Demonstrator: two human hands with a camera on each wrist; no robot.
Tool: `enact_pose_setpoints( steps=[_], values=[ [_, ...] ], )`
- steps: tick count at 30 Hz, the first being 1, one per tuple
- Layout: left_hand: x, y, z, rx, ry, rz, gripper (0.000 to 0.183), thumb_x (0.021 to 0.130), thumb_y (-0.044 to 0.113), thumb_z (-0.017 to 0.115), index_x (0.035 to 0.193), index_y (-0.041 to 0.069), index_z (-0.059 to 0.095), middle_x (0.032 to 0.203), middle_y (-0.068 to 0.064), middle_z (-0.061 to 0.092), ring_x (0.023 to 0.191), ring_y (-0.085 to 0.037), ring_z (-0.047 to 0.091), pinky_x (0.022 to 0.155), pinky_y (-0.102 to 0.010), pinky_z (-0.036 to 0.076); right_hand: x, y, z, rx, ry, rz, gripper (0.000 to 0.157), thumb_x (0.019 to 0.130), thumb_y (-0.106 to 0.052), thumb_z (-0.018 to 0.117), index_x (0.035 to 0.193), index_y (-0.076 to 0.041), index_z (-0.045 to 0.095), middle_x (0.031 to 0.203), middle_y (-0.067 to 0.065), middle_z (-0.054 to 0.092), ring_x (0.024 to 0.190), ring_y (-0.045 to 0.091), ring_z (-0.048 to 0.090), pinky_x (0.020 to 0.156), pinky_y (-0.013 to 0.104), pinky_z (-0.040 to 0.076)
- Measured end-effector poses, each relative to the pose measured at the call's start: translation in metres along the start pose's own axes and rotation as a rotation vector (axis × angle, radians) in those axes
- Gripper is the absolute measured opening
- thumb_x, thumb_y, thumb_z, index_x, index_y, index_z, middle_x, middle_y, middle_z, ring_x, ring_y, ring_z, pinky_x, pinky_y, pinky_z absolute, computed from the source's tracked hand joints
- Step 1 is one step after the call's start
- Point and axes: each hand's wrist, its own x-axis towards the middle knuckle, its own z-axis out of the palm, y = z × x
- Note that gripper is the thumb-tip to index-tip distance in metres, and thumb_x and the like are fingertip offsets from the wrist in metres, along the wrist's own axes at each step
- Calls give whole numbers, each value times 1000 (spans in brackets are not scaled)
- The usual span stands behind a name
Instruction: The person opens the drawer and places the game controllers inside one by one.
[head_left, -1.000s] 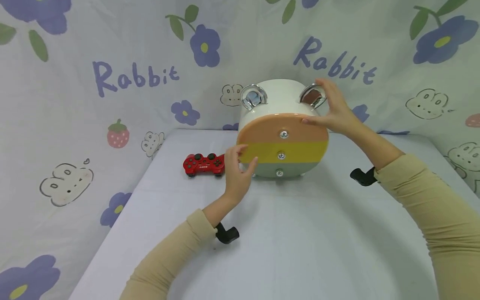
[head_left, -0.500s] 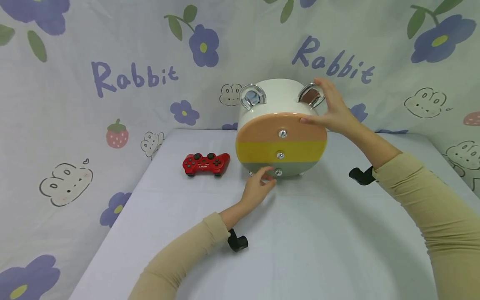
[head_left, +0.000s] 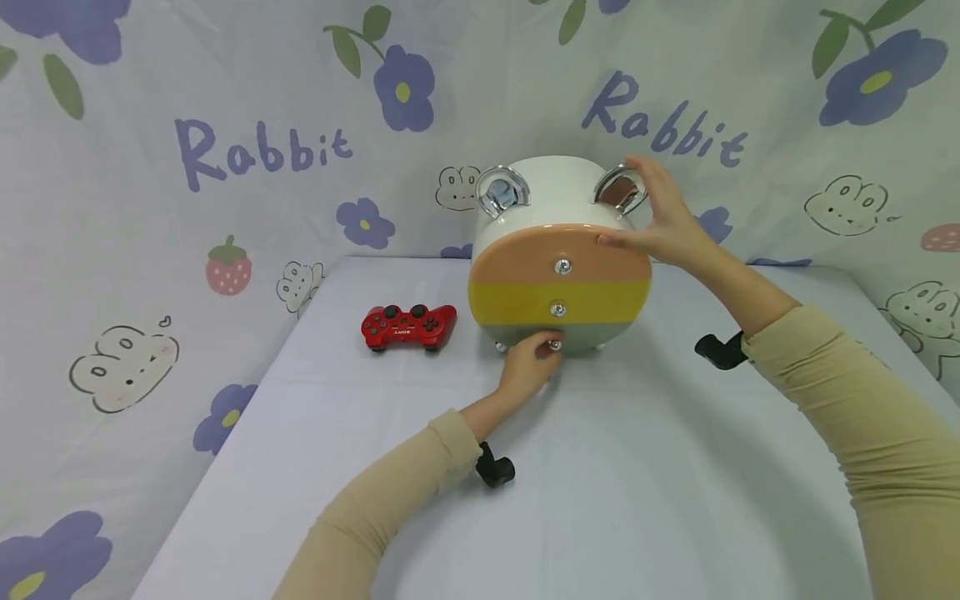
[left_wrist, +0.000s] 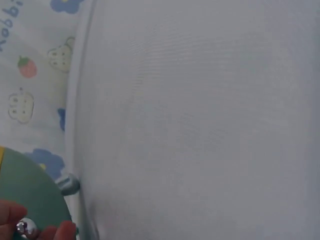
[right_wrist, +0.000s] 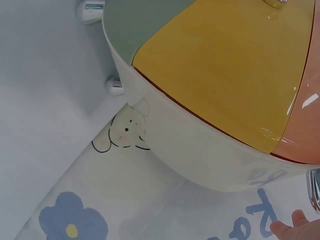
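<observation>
A rounded white drawer box [head_left: 557,187] stands at the back of the table, with orange, yellow and green drawer fronts and a silver knob on each. Two chrome ear-like loops top it. My left hand [head_left: 527,367] pinches the knob [left_wrist: 26,227] of the green bottom drawer [left_wrist: 30,192] between thumb and fingers. That drawer sits flush in the box. Up at the right chrome loop [head_left: 621,190], my right hand [head_left: 670,223] holds the box, fingers at the loop and thumb on the orange drawer's [head_left: 525,258] upper edge. In the right wrist view only its fingertips [right_wrist: 299,227] show.
A red game controller [head_left: 408,327] lies on the white tabletop [head_left: 600,483], left of the box. Behind stands a curtain [head_left: 285,67] printed with rabbits and flowers. A black wrist mount [head_left: 495,468] juts out under the left wrist, another [head_left: 720,352] under the right.
My left hand has moved right and down from the box's left side to the bottom drawer's knob and closed on it. The right hand keeps its place; the box stays put.
</observation>
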Motion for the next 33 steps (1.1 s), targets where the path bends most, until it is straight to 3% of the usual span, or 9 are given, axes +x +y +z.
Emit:
enact_pose_setpoints(
  steps=[7, 13, 18, 27, 33],
  values=[
    [12, -4, -5, -15, -139, -35, 28, 87, 13, 60, 115, 10, 64, 109, -8, 65, 95, -19, 62, 73, -22, 49, 1, 0, -1, -26, -12, -3, 97, 69, -26, 79, 144, -6, 20, 148, 14, 19, 137, 29, 15, 109, 51, 12],
    [17, -7, -13, 2, -216, -41, 27, 92, 24, 55, 115, 14, 65, 115, -1, 64, 101, -14, 60, 84, -24, 47, 1, 0, -1, -40, -30, 8, 96, 71, -29, 77, 144, -7, 19, 149, 14, 18, 137, 29, 14, 109, 53, 11],
    [19, -6, -15, 27, -226, -37, 29, 95, 25, 49, 116, 12, 65, 115, -2, 64, 103, -14, 58, 87, -26, 45, 1, 0, -2, -46, -33, 7, 96, 71, -29, 77, 144, -8, 19, 149, 13, 18, 137, 29, 14, 109, 53, 11],
    [19, -5, -14, 27, -224, -56, 28, 95, 23, 50, 114, 11, 65, 113, -3, 64, 101, -15, 58, 87, -26, 46, 2, 1, -2, -64, -42, 11, 96, 71, -27, 77, 144, -9, 18, 149, 13, 17, 137, 30, 13, 108, 55, 10],
    [13, -6, -14, 16, -260, -60, 26, 94, 24, 52, 113, 14, 66, 112, -1, 65, 100, -13, 59, 83, -23, 46, 1, -1, -4, -70, -51, 28, 97, 71, -30, 77, 145, -10, 17, 150, 13, 15, 138, 30, 12, 108, 56, 10]
  ],
)
